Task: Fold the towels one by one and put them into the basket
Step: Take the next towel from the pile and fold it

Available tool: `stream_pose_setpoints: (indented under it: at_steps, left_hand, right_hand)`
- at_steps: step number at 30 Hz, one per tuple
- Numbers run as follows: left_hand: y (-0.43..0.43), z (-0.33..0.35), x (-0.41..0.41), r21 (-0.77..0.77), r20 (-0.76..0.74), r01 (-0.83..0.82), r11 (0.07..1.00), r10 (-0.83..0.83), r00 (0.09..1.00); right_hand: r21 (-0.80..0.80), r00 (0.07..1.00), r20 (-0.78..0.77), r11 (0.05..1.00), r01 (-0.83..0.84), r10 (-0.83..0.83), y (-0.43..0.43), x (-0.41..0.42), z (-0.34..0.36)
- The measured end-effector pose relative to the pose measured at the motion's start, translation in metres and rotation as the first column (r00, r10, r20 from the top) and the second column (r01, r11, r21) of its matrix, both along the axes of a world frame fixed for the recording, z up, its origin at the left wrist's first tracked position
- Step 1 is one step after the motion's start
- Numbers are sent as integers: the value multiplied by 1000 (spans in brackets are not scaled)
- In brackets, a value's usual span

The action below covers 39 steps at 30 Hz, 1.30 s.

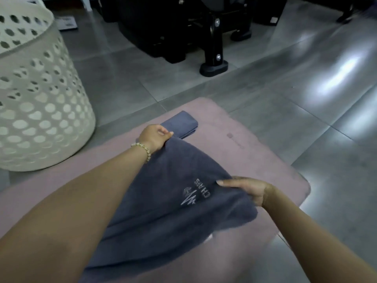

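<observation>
The left hand point(154, 138) pinches a far corner of the blue towel point(163, 201) and the right hand point(247, 190) clamps its nearer edge. The cloth sags below the fingers point(224, 183) onto the pink mat point(255, 139). With the corners held unevenly, the fold may land skewed, and a loose pinch would drop it (the basket point(40, 103) stands left of the left fingers).

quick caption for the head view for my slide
Mid-fold: left hand and right hand grip a grey-blue logo towel over a pink mat, beside a white perforated laundry basket
</observation>
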<state>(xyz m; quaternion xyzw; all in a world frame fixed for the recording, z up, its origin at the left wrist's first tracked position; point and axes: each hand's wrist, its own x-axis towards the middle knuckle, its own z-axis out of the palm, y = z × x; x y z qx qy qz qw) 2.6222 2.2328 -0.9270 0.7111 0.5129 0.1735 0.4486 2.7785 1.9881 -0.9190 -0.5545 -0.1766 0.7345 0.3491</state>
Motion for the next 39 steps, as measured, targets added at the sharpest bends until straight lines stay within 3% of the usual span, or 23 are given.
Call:
stream_pose_setpoints:
  at_steps: [1,3,5,6,8,10,12,14,16,20,23,27,29,33,36,39]
  left_hand:
    - [-5,-7,9,-56,37,-22,998,24,999]
    - [-21,-27,22,-117,72,15,993,-7,997]
    - [-48,-49,22,-22,-63,177,984,-178,982]
    - [-61,-60,20,30,-154,263,964,-256,954]
    - [-84,-84,11,63,-375,419,906,-368,851]
    - [-100,-102,2,1,-562,526,851,-434,704]
    - [-109,-109,-2,-18,-594,546,837,-448,668]
    - [-111,-109,-4,-16,-583,548,836,-453,674]
    - [-109,-107,-7,-67,-578,563,824,-492,651]
    - [-114,-107,-10,-158,-592,585,795,-551,588]
    - [-128,-111,-9,-146,-620,582,800,-532,576]
    - [-160,-122,-16,128,-514,535,835,-406,756]
    - [-178,-129,-21,203,-492,528,825,-380,783]
    - [-191,-138,-25,149,-581,577,803,-401,708]
    - [-185,-135,-25,90,-572,608,789,-459,680]
    - [-181,-132,-29,79,-572,639,765,-490,657]
  right_hand:
    - [-35,984,140,992,119,-113,-4,9,-15]
    - [-16,851,448,950,313,-273,-17,20,-44]
    - [-3,734,602,919,394,-313,-35,21,-69]
    - [-13,718,633,923,384,-290,-44,20,-79]
    - [-50,700,689,951,304,-187,-55,19,-95]
    - [-127,678,735,976,175,-26,-58,17,-103]
    - [-261,619,762,965,20,193,-56,11,-105]
    - [-382,494,778,917,-117,388,-56,2,-107]
    - [-410,440,802,908,-86,404,-58,-7,-108]
    - [-291,459,868,942,167,187,-65,-19,-105]
    - [-309,464,861,939,152,208,-69,-22,-102]
    - [-281,464,870,942,185,169,-76,-32,-102]
    - [-269,467,873,938,218,141,-80,-35,-103]
    - [-255,519,843,954,160,139,-87,-30,-106]
    - [-143,614,789,962,234,-32,-102,-8,-105]
    - [-86,531,839,934,346,-119,-122,23,-97]
